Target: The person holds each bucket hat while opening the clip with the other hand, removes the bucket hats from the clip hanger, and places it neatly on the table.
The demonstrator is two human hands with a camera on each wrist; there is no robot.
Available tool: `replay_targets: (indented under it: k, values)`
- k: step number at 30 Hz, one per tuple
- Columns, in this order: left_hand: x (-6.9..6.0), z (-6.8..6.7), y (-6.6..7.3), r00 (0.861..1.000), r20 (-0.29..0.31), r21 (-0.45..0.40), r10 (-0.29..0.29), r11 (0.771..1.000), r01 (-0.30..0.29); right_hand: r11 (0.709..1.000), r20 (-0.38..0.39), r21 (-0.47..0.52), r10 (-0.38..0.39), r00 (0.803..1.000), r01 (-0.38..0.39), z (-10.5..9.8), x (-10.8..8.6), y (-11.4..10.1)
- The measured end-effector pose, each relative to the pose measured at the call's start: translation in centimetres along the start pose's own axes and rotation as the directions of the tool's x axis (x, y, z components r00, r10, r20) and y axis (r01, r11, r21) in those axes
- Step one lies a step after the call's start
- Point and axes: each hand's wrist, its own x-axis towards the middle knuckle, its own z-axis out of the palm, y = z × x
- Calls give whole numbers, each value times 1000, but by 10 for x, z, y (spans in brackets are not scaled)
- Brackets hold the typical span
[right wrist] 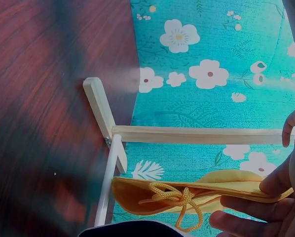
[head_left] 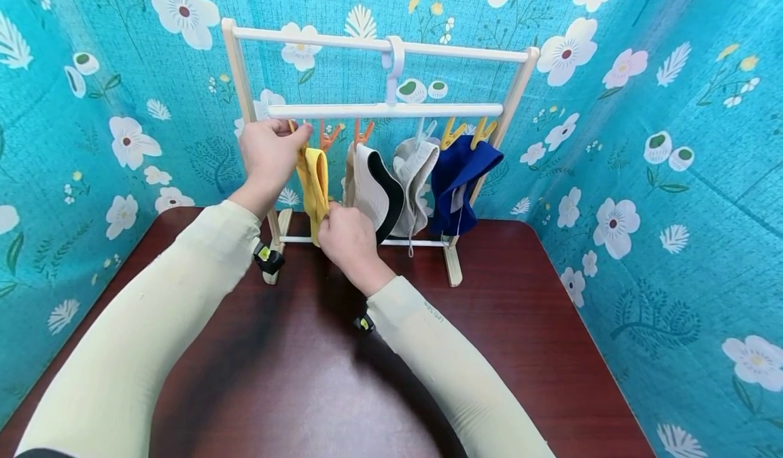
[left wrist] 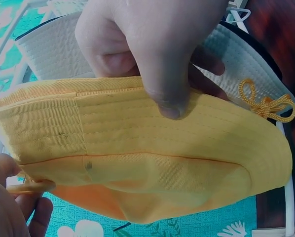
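Note:
A yellow bucket hat (head_left: 315, 183) with a cord bow (right wrist: 184, 197) hangs at the left end of a white hanger bar (head_left: 391, 111). My left hand (head_left: 272, 155) is at the top of this hat, pinching a yellow clothespin (left wrist: 34, 186) at its edge. Lower down, my right hand (head_left: 351, 240) pinches the hat's brim, thumb on the near face in the left wrist view, other fingers mostly hidden behind. Beside it hang a white hat with a black edge (head_left: 374, 189), a light grey hat (head_left: 412, 179) and a dark blue hat (head_left: 461, 172).
A wooden rack (head_left: 241, 71) stands on the dark red table (head_left: 342, 376), carrying the hanger by its hook (head_left: 395, 60). Orange clothespins (head_left: 363, 132), a pale blue clothespin (head_left: 423, 132) and yellow clothespins (head_left: 483, 132) line the bar. Flowered turquoise cloth (head_left: 667, 206) surrounds the table's back and sides.

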Motion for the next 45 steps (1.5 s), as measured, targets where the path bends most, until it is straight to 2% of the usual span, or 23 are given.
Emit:
replay_targets:
  k: [6, 10, 23, 45]
  values:
    - [1, 0, -2, 1000, 7, -24, -14, 1000, 14, 1000, -10, -5, 5, 1000, -5, 2, -2, 2]
    - [2, -1, -2, 1000, -1, -20, 3, 1000, -3, 1000, -13, -4, 11, 1000, -11, 3, -3, 4]
    - [2, -1, -4, 1000, -9, 4, 2, 1000, -2, 1000, -25, 8, -9, 1000, 9, 1, -8, 6]
    - [0, -1, 3, 1000, -13, 18, -3, 1000, 4, 999, -48, 36, 8, 999, -7, -2, -15, 11]
